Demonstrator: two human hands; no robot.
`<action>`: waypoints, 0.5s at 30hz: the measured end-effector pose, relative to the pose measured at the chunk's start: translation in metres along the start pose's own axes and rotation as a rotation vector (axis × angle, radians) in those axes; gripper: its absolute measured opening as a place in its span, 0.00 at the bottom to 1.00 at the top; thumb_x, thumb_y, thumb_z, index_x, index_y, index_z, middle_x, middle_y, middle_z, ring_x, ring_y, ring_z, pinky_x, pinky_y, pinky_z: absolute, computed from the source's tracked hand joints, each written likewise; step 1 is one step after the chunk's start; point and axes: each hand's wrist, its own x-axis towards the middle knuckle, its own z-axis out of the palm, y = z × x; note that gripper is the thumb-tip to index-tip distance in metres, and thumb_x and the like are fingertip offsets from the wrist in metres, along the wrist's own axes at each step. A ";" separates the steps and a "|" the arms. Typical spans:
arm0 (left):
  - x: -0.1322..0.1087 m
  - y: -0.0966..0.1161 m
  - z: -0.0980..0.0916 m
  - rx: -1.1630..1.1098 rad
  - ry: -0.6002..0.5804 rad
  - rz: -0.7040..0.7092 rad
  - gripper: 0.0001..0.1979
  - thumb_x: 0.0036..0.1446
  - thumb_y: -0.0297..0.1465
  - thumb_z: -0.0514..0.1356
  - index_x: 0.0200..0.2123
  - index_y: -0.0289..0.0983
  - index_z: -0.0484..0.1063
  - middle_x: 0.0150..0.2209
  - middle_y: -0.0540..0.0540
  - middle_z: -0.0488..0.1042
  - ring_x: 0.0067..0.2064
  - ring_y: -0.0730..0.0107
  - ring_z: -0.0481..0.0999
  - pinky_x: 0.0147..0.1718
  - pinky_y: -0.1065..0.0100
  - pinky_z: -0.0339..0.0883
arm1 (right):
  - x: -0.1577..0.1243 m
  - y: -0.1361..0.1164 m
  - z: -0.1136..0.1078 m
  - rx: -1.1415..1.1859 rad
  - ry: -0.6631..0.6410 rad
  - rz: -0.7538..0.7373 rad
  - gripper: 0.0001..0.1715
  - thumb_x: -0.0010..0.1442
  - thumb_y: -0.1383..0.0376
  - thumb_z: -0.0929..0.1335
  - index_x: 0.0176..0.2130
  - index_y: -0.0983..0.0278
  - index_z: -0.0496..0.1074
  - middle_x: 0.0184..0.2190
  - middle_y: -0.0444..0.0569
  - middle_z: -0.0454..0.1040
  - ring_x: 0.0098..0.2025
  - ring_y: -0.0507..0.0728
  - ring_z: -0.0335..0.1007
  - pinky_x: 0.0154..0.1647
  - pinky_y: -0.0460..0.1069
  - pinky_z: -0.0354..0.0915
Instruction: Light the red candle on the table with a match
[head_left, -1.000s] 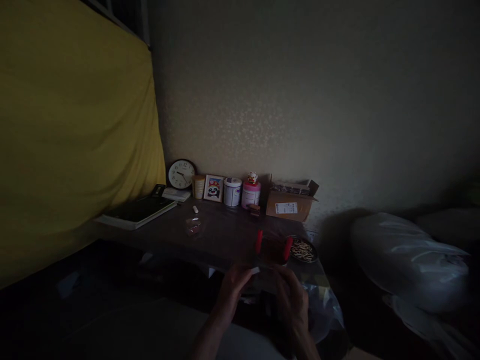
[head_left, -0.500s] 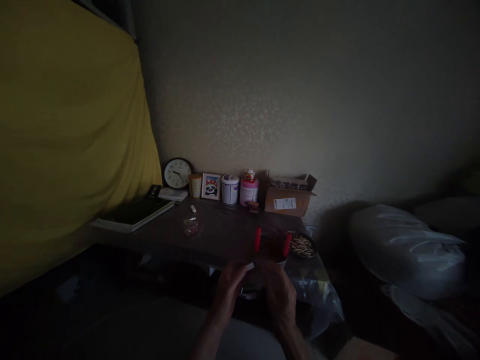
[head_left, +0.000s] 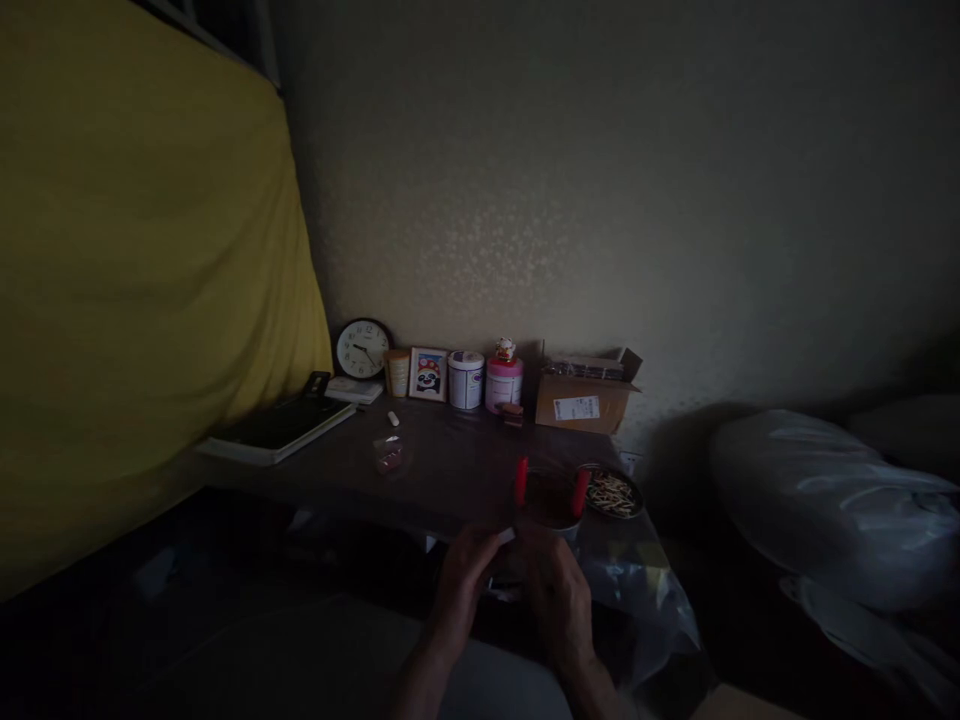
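Observation:
The room is very dark. My left hand (head_left: 463, 580) and my right hand (head_left: 559, 600) are close together in front of the low table's (head_left: 442, 480) near edge, fingers curled. A small pale object (head_left: 507, 537) shows at my left fingertips; I cannot make out what it is. Just beyond the hands stands a pot (head_left: 551, 497) with two red handles. Whatever my right hand holds is hidden in the dark.
A plate of pale pieces (head_left: 613, 493) sits right of the pot. Along the wall stand a clock (head_left: 362, 348), a framed picture (head_left: 428, 374), two tins (head_left: 466, 379) and a cardboard box (head_left: 586, 397). A book (head_left: 277, 430) lies at the left. A yellow sheet (head_left: 142, 290) hangs left; a white bag (head_left: 825, 505) lies right.
My right hand moved left and closer to my left hand, and both hands sit a little nearer the pot. The view shifted slightly.

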 end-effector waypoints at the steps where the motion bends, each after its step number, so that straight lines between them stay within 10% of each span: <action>1: 0.000 -0.001 0.000 0.000 -0.013 -0.010 0.13 0.50 0.37 0.60 0.37 0.35 0.73 0.38 0.44 0.75 0.44 0.59 0.72 0.44 0.62 0.64 | -0.001 0.001 0.001 0.005 -0.003 0.004 0.13 0.61 0.66 0.61 0.45 0.61 0.69 0.36 0.51 0.75 0.39 0.56 0.71 0.38 0.49 0.67; 15: 0.000 0.001 0.002 -0.009 0.005 -0.049 0.17 0.45 0.40 0.63 0.36 0.35 0.74 0.38 0.43 0.76 0.45 0.57 0.72 0.47 0.60 0.62 | -0.006 0.008 0.004 0.016 -0.026 0.044 0.13 0.62 0.66 0.60 0.45 0.62 0.68 0.38 0.51 0.74 0.42 0.56 0.71 0.42 0.49 0.66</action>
